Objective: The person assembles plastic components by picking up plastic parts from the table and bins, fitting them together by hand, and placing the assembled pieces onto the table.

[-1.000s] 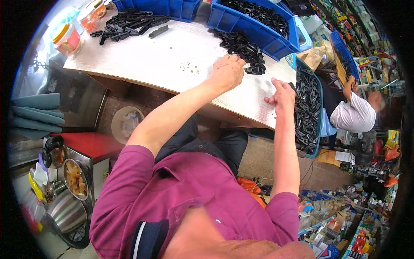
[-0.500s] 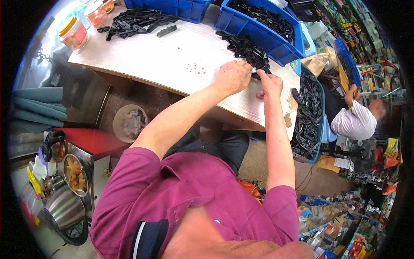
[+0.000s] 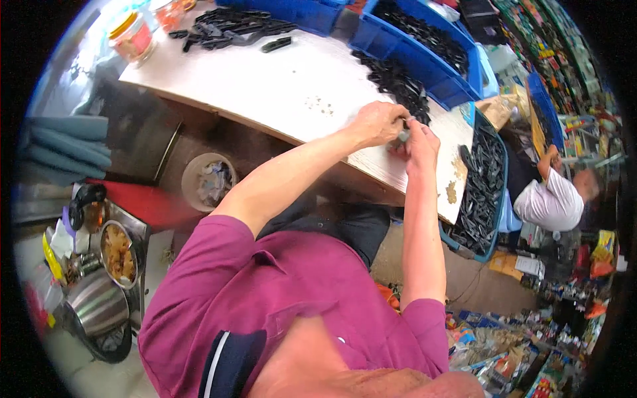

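Over the right part of the white table [image 3: 265,79], my left hand [image 3: 381,124] and my right hand [image 3: 421,147] meet with their fingertips pinched together. Between them shows a small greyish bit, too blurred to name. Just beyond my hands, a heap of long black plastic pieces [image 3: 393,78] spills from beside a blue crate [image 3: 438,78]. A scatter of tiny pale bits [image 3: 319,105] lies on the tabletop to the left of my hands.
More black pieces [image 3: 229,30] lie at the far left, near a yellow-lidded jar [image 3: 131,40]. A deep tub of black pieces [image 3: 479,192] stands right of the table. A waste bin [image 3: 192,192] is below its front edge. Another person [image 3: 549,199] sits at the right.
My hands have drawn slightly nearer to me, away from the black heap, and still pinch together. The whole view has shifted a little.
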`<state>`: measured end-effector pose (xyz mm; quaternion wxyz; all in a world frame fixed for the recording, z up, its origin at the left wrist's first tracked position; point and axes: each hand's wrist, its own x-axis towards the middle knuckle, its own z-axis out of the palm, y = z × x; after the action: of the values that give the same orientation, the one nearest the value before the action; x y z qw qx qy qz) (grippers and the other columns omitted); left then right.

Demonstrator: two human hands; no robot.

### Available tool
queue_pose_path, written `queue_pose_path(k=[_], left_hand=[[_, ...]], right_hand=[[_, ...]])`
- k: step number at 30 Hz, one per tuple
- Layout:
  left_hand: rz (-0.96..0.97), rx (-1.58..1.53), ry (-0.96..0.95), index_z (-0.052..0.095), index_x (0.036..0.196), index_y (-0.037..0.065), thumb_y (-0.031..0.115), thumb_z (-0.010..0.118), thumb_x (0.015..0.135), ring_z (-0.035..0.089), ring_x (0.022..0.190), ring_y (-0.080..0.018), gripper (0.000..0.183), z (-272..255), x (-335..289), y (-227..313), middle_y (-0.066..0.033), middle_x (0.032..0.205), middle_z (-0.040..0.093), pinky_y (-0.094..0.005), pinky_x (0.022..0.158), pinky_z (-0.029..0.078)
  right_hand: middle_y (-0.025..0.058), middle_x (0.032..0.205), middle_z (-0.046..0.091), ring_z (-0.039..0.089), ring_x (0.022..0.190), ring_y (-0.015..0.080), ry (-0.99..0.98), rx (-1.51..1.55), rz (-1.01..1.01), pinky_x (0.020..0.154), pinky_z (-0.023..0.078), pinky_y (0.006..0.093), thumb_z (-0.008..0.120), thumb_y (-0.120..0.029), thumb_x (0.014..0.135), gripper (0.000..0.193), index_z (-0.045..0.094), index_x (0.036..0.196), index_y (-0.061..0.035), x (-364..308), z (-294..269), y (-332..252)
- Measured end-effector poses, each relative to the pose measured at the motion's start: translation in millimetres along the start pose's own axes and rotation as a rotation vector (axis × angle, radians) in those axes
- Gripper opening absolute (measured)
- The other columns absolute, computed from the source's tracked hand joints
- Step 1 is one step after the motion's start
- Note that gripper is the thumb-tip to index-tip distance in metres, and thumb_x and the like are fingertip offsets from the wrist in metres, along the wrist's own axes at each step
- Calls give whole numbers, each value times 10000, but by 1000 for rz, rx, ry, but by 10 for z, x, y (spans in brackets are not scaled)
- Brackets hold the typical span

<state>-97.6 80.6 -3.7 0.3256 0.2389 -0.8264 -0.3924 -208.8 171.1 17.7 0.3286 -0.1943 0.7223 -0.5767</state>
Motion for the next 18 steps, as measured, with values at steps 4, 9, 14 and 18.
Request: queue_pose_path(k=[4,9,14,18], left_hand=[[28,-116,-3,670,1112,68,157,564,838,675,931,-361,307,97,36,-26,-205,961,702,-422,822,530],[83,-208,69,660,1096,75,111,579,841,685,843,-354,270,50,-18,48,-203,881,697,-418,746,540],[45,-235,104,646,1068,91,140,592,855,677,724,-375,224,10,-65,95,-186,782,687,-447,676,539],[168,-109,46,615,1129,131,216,634,840,672,751,-405,302,38,-130,146,-173,788,696,-493,686,528]], right_hand=[[-3,622,513,491,458,109,58,44,-111,382,422,266,678,-286,914,256,641,940,-34,62,26,148],[-74,510,393,339,428,37,37,75,-163,399,253,232,653,-340,945,263,631,866,-89,-59,9,100],[-81,524,417,343,427,37,-32,155,-167,406,245,229,584,-383,983,315,640,878,-92,-152,94,101],[32,886,661,615,739,113,-10,249,-230,613,492,258,582,-356,991,363,656,1062,-8,-33,-2,233]])
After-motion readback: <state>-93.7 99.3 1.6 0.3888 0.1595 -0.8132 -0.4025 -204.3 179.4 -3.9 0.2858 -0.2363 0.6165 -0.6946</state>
